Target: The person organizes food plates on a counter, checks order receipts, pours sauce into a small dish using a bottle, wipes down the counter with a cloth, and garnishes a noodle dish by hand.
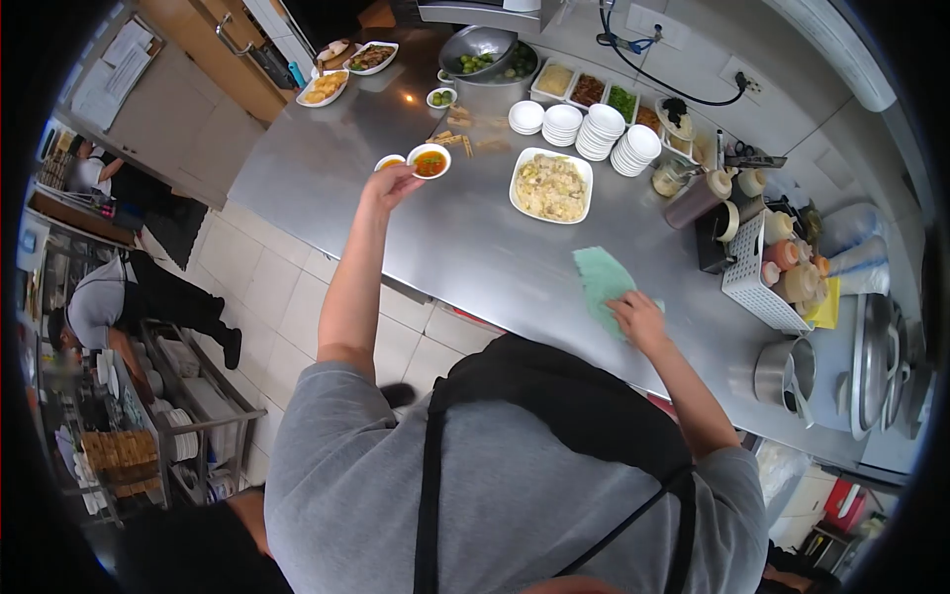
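Observation:
My left hand is closed on a small white bowl of orange-red sauce with green bits, held over the steel counter. Another little sauce dish shows just behind its fingers; whether the hand holds that one too is unclear. On the right, my right hand is on a light green cloth on the counter, its fingers bent over the cloth's edge. Between the hands and farther back sits a square white dish of pale food.
Stacks of small white dishes stand behind the square dish, near topping trays and steel bowls. Sauce bottles, a white basket and a steel pot line the right. Other people are at the left, by a rack.

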`<control>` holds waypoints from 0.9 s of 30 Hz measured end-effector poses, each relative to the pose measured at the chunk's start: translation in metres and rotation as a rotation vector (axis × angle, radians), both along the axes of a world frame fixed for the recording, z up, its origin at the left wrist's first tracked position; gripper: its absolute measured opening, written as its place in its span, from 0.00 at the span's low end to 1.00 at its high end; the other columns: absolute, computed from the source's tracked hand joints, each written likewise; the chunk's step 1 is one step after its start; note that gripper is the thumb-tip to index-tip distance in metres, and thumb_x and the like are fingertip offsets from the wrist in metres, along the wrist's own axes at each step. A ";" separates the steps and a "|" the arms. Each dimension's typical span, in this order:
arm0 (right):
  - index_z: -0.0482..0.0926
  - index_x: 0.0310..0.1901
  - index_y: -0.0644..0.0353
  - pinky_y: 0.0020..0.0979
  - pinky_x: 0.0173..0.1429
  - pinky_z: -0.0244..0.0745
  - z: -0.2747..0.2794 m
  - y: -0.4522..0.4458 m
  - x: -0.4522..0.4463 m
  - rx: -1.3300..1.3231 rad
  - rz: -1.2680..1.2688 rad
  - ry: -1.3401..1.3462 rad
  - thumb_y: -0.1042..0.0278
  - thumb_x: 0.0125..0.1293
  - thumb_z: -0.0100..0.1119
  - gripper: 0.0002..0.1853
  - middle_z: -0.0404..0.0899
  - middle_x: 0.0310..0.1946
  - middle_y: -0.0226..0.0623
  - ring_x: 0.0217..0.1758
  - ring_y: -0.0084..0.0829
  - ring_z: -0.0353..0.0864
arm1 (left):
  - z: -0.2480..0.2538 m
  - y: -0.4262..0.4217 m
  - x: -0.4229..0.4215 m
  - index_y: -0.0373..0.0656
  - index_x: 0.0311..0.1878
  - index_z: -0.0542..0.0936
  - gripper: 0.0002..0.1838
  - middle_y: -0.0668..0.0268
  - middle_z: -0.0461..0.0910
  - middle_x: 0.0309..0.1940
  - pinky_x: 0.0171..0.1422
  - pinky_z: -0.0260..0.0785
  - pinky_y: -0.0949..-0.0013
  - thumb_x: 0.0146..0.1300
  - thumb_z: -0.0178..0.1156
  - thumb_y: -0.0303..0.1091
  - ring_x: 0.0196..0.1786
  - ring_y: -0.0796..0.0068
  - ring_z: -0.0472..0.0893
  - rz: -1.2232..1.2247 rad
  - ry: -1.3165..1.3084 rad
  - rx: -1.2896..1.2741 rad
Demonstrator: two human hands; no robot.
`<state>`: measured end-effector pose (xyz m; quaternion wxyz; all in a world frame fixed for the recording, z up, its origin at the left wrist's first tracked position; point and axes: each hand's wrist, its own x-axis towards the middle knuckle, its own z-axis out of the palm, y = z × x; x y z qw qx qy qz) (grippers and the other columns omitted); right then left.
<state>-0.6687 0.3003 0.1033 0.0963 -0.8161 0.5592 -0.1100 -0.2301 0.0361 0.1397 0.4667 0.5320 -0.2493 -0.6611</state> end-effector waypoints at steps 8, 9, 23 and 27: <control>0.67 0.53 0.56 0.50 0.64 0.45 -0.020 -0.011 0.009 -0.038 -0.019 -0.024 0.60 0.54 0.53 0.23 0.54 0.60 0.50 0.64 0.50 0.51 | -0.023 -0.076 0.056 0.28 0.41 0.70 0.12 0.53 0.76 0.31 0.35 0.79 0.70 0.52 0.54 0.19 0.32 0.61 0.79 0.116 -0.084 0.060; 0.63 0.56 0.57 0.50 0.65 0.41 -0.019 -0.014 0.021 0.006 -0.058 -0.016 0.58 0.56 0.52 0.26 0.49 0.62 0.51 0.65 0.52 0.46 | -0.026 -0.086 0.059 0.29 0.40 0.71 0.11 0.54 0.76 0.29 0.34 0.79 0.70 0.52 0.53 0.18 0.31 0.61 0.79 0.130 -0.102 0.070; 0.60 0.60 0.50 0.56 0.62 0.46 -0.006 -0.127 0.192 0.095 0.467 0.057 0.44 0.54 0.50 0.33 0.47 0.64 0.48 0.66 0.54 0.45 | -0.091 -0.193 0.052 0.32 0.35 0.74 0.09 0.56 0.76 0.30 0.39 0.78 0.69 0.48 0.56 0.15 0.33 0.64 0.78 0.129 -0.260 0.139; 0.61 0.59 0.47 0.57 0.61 0.47 -0.008 -0.166 0.231 -0.049 0.440 0.025 0.45 0.56 0.48 0.30 0.48 0.64 0.47 0.65 0.56 0.45 | -0.102 -0.200 0.046 0.32 0.31 0.75 0.07 0.57 0.75 0.28 0.33 0.78 0.71 0.46 0.60 0.16 0.29 0.66 0.78 0.163 -0.272 0.136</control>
